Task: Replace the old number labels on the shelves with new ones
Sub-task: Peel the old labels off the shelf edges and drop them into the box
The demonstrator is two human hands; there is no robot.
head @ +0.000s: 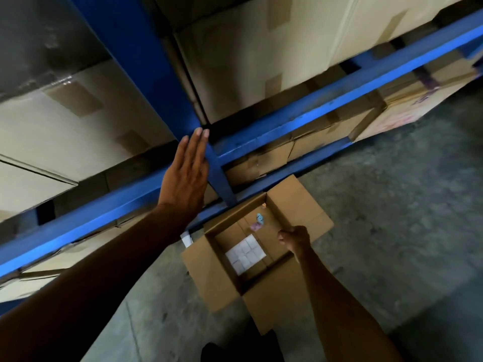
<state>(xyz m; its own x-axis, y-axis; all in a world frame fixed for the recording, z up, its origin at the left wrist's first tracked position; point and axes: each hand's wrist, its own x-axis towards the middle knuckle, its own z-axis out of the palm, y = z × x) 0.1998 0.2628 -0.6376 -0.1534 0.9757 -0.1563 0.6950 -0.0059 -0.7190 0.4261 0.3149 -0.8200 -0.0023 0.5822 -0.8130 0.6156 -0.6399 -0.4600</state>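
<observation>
fingers of the left hand [187, 173] lie straight and together, flat on the blue upright [167, 82]; a label beneath could stick crooked. right hand [294, 237], curled over the open box [235, 283] below that upright; contents can't be told.

The left hand [187, 173] lies flat with straight fingers against the blue upright post [146, 61] where it meets the blue shelf beam [313, 118]. The right hand [295, 240], fingers curled, hangs over an open cardboard box [222, 283] on the concrete floor [405, 218]. Inside lie a white label sheet [245, 253] and small crumpled blue and pink scraps [258, 222]. Taped cartons [248, 74] fill the shelves.
</observation>
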